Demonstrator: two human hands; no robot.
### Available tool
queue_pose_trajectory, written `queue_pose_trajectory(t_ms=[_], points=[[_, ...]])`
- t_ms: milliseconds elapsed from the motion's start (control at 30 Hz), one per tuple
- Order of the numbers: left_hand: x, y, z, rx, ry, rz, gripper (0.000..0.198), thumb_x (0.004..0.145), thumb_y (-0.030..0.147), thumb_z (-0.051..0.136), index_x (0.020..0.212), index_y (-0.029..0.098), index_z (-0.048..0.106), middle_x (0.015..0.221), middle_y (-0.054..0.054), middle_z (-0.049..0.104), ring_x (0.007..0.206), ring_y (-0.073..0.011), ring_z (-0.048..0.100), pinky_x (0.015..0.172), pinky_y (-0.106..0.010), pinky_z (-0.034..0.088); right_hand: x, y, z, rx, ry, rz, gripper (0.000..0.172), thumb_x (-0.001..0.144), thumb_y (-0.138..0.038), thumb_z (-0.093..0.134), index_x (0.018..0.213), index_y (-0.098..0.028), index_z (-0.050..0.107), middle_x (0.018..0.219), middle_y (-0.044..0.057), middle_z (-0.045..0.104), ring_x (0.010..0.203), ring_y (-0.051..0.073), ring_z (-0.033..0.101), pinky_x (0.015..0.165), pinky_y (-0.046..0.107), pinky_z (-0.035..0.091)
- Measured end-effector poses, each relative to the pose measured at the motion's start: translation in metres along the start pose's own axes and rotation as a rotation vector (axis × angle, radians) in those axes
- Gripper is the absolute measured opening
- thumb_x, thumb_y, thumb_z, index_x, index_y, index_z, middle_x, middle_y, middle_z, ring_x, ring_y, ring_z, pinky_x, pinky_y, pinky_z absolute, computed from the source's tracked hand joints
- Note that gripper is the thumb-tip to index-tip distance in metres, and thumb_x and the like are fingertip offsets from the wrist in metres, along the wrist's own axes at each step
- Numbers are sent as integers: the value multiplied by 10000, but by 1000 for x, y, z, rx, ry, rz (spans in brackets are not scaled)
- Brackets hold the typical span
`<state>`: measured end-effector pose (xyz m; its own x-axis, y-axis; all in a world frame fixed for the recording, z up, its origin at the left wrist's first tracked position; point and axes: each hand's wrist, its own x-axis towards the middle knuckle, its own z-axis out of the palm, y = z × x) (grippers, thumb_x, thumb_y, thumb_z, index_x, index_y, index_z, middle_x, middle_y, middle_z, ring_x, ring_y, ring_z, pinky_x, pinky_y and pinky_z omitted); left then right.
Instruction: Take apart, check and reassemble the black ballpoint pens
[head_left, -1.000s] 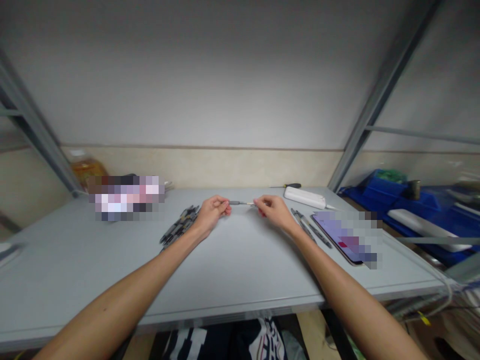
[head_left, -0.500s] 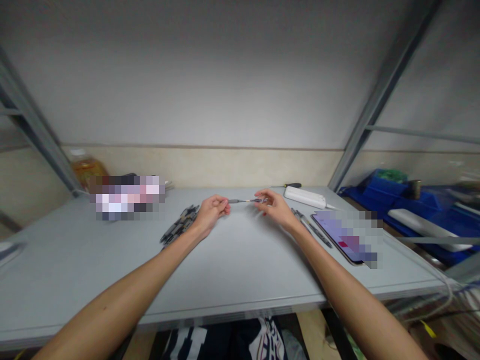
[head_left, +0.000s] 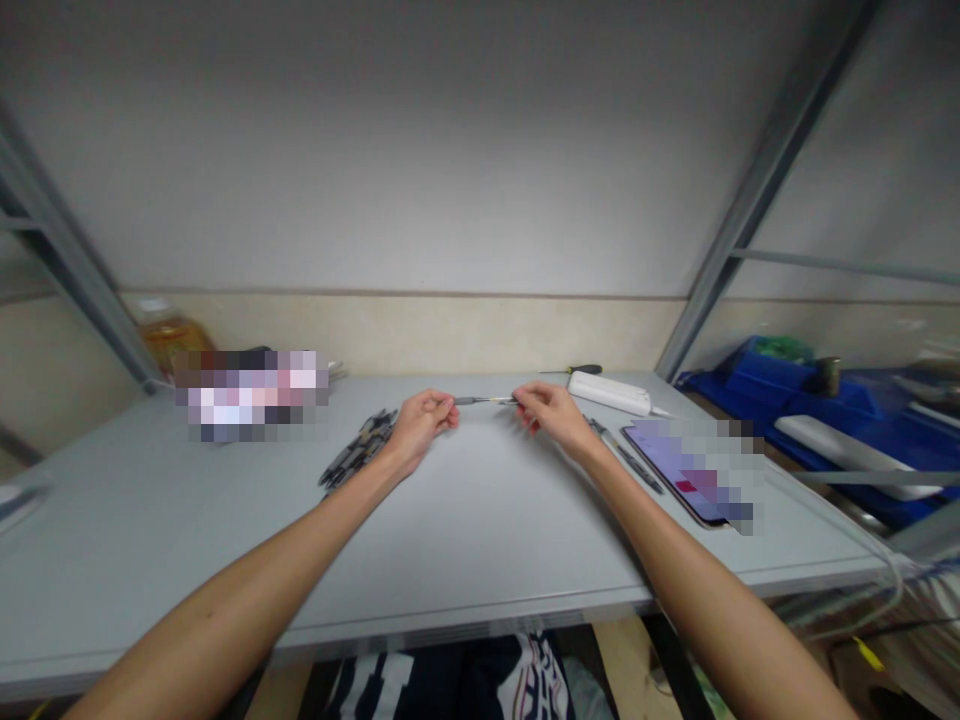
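Observation:
A thin grey pen-like piece [head_left: 472, 401] spans the gap between my hands, just above the table. My left hand [head_left: 426, 425] pinches its grey end between thumb and fingers. At its other end, where a slim metallic part shows, my right hand [head_left: 551, 412] has its fingertips closed on it. Beside my left wrist lies a pile of grey and black pens [head_left: 358, 452]. Right of my right forearm, a few more pens [head_left: 631, 458] rest near a phone [head_left: 675, 475] with a lit, partly blurred screen.
A white power strip [head_left: 611, 393] and a screwdriver [head_left: 585, 370] lie at the back of the grey table [head_left: 465, 540]. Back left are a bottle [head_left: 172, 335] and a pixelated object [head_left: 255, 395]. Blue bins [head_left: 772, 375] stand beyond the right frame post.
My right hand's fingers have drawn together on the right end of the pen piece, where they were looser before. My left hand has stayed in place.

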<state>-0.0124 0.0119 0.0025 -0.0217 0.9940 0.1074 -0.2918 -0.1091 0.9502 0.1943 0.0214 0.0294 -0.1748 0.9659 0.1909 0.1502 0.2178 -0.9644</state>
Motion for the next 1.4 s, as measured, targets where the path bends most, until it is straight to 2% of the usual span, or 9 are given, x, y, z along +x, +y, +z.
queue_pose_trajectory(t_ms=[67, 233, 367, 600, 867, 1400], points=[[0, 1, 0, 5, 3, -1, 276, 595, 307, 737, 709, 125, 563, 582, -7, 602, 542, -91, 555, 598, -243, 454, 1, 1, 0, 16, 2, -26, 306, 667, -444, 616, 752, -152, 577, 600, -2, 556, 490, 100, 494, 415, 215, 406], [-2, 5, 3, -3, -8, -22, 252, 630, 316, 711, 669, 124, 553, 579, -10, 592, 535, -86, 542, 581, -230, 436, 6, 8, -3, 35, 82, -117, 298, 598, -331, 678, 820, -158, 580, 716, 9, 584, 549, 106, 521, 477, 239, 452], [-1, 5, 3, -50, -13, -19, 258, 639, 326, 702, 630, 123, 544, 570, -2, 571, 522, -78, 523, 540, -210, 409, 7, 10, -5, 44, 97, -150, 277, 603, -300, 673, 821, -152, 589, 679, 1, 571, 556, 104, 507, 511, 249, 461], [2, 3, 1, -81, 22, 12, 251, 623, 315, 711, 638, 129, 543, 553, 9, 550, 505, -71, 497, 508, -195, 384, 5, 2, -6, 149, 186, -100, 289, 567, -291, 663, 815, -162, 589, 672, 2, 571, 639, 139, 537, 533, 260, 465], [5, 3, -2, -88, 69, 26, 212, 629, 286, 686, 641, 133, 539, 550, 18, 530, 509, -69, 492, 515, -196, 387, 10, 2, -13, 261, 353, -78, 232, 556, -263, 616, 768, -171, 592, 658, -7, 544, 616, 129, 524, 520, 255, 453], [4, 5, -1, -77, 96, 43, 213, 612, 283, 696, 636, 130, 549, 559, 12, 534, 509, -73, 485, 526, -210, 399, 8, -1, -11, 243, 331, -77, 224, 546, -259, 621, 750, -171, 588, 644, -7, 565, 601, 130, 540, 519, 259, 467]])
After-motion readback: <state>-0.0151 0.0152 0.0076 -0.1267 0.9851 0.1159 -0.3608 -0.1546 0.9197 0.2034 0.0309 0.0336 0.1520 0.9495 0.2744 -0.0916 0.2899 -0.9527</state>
